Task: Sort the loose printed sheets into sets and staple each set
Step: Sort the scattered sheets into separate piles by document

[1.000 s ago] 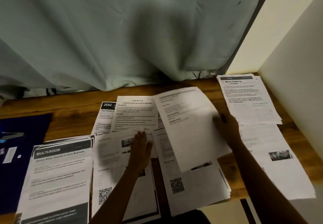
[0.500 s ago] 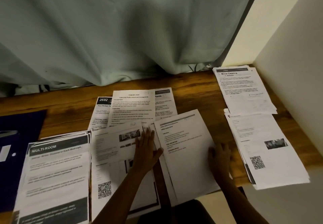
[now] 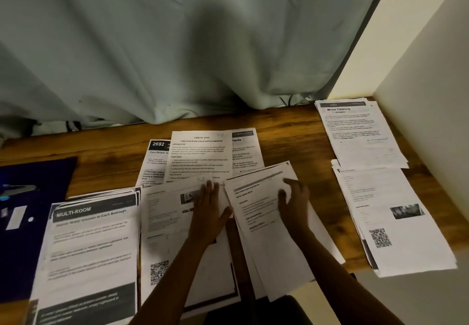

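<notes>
- Desk point(image 3: 291, 132): wood, set against a pale curtain point(image 3: 177, 45). Printed sheets lie across it in separate piles, so sorting looks well under way.
- Left hand point(image 3: 206, 213): palm down, fingers straight, thumb splayed out. It lies flat on the middle pile point(image 3: 165, 236) and grasps nothing. It is probably pinning the pile so it does not slide.
- Right hand point(image 3: 294, 203): spread on the top sheet point(image 3: 266, 236) of the tilted pile point(image 3: 279, 274), just beside the middle one. The fingers are loosely bent and press down without pinching. This reads as seating the sheet on its set, or squaring it.
- The tilted pile sits askew with its corners fanned and its near end past the desk edge. It would need squaring before a staple.
- Multi-room pile point(image 3: 88, 248): front left, thick, with staggered edges.
- Back row point(image 3: 200, 157): three sheets overlapped so that part of each heading shows. They are likely kept that way so titles can be read while matching.
- Right side: the mirror-cleaning pile point(image 3: 355, 134) is at the back. A pile with a code square point(image 3: 396, 223) lies in front of it and overhangs the desk edge. Both lie near the white wall point(image 3: 431, 96), out of the working area.
- Dark blue folder point(image 3: 45, 177): far left, with a grey-and-blue object point(image 3: 17, 190) on it. This may be the stapler, but it is too blurred to tell.
- No staple can be made out on any pile, so stapling appears not yet started.
</notes>
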### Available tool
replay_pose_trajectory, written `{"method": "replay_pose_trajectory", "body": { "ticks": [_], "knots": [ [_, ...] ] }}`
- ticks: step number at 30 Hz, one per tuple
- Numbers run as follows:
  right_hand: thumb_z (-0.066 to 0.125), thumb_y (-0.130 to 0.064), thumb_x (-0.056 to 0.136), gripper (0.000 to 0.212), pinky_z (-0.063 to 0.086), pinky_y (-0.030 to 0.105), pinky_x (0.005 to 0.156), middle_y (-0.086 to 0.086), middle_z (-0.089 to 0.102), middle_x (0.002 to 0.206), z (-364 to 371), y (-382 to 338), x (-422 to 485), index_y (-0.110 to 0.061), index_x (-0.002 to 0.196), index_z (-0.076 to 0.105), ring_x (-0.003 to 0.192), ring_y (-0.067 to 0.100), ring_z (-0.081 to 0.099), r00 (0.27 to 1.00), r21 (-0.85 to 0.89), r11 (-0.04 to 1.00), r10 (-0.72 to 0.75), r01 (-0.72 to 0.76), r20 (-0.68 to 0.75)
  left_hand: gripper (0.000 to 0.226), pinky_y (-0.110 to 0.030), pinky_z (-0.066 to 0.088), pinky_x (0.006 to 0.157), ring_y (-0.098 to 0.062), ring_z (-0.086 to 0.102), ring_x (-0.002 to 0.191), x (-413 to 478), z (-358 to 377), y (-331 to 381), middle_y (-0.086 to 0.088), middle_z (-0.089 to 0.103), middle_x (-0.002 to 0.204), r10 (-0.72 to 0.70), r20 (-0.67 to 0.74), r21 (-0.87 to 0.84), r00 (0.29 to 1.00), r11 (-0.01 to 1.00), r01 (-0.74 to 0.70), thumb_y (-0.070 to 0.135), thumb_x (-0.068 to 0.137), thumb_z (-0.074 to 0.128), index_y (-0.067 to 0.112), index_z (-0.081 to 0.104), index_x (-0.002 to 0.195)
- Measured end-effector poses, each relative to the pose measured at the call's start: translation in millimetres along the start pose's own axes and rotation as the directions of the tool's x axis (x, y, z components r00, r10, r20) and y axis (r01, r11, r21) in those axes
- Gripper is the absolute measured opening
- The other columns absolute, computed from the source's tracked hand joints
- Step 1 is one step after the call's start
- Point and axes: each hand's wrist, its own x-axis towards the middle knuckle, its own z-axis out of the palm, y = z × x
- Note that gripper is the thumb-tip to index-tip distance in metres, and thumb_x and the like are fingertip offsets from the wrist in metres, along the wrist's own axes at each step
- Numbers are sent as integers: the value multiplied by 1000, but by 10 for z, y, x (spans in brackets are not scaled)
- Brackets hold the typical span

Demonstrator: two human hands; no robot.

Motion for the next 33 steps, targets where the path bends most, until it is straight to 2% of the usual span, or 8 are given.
{"method": "replay_pose_trajectory", "body": {
  "ticks": [3,7,16,20,25,27,30,33],
  "knots": [
    [58,-15,92,32,44,18,81,9,55,123,259,-462,243,-8,122,55,108,19,57,968,74,997,16,-36,250,102,-34,-21,110,-22,-17,142,40,-110,-179,-1,-18,151,-27,-23,36,999,999,27,84,71,-3,17,-7,147],
    [62,-19,89,33,44,24,82,12,61,114,663,-757,465,-3,117,55,105,24,59,917,0,1000,22,-24,398,99,-40,-16,112,-23,-16,141,-23,-146,-424,-3,-16,152,-41,-42,68,998,997,44,82,73,-5,17,-3,148],
    [68,-43,81,67,38,45,101,15,47,126,1127,-1006,695,-6,128,38,119,32,46,913,-378,926,160,-7,375,83,-51,4,114,-32,9,144,-290,-72,-817,-12,12,156,-90,-46,77,995,993,93,68,90,9,10,16,149],
    [72,-34,80,67,34,47,104,14,50,124,1257,-1067,696,-7,129,36,118,31,49,922,-454,890,204,-34,330,85,-46,-7,116,-29,-1,145,-319,-19,-865,-8,2,156,-84,-44,76,995,993,88,72,86,4,15,5,149],
    [73,-19,80,64,28,51,108,10,54,121,1345,-1101,737,-7,130,35,118,31,51,906,-367,908,315,-200,284,78,-38,-12,116,-29,2,145,-324,2,-869,-10,6,157,-105,-25,69,994,992,106,66,91,16,15,8,151],
    [69,-19,83,50,30,49,107,9,56,118,1362,-1122,751,-9,124,43,116,30,52,898,-347,910,335,-230,284,77,-40,-10,116,-30,5,145,-322,3,-869,-11,9,157,-114,-24,73,993,991,115,64,93,18,14,11,151],
    [64,-20,86,23,42,43,96,7,62,108,1388,-1122,786,-12,106,57,104,26,59,925,-244,954,244,-174,293,77,-40,-8,117,-30,6,145,-321,6,-866,-12,10,157,-110,-38,74,993,991,112,64,93,18,14,12,151],
    [61,-16,88,14,48,23,72,5,66,104,1341,-1203,819,-10,101,61,90,17,63,951,15,997,65,-72,301,78,-39,-9,117,-29,4,145,-318,9,-875,-10,8,158,-94,-40,70,995,993,96,65,92,17,15,10,151]
  ]
}}
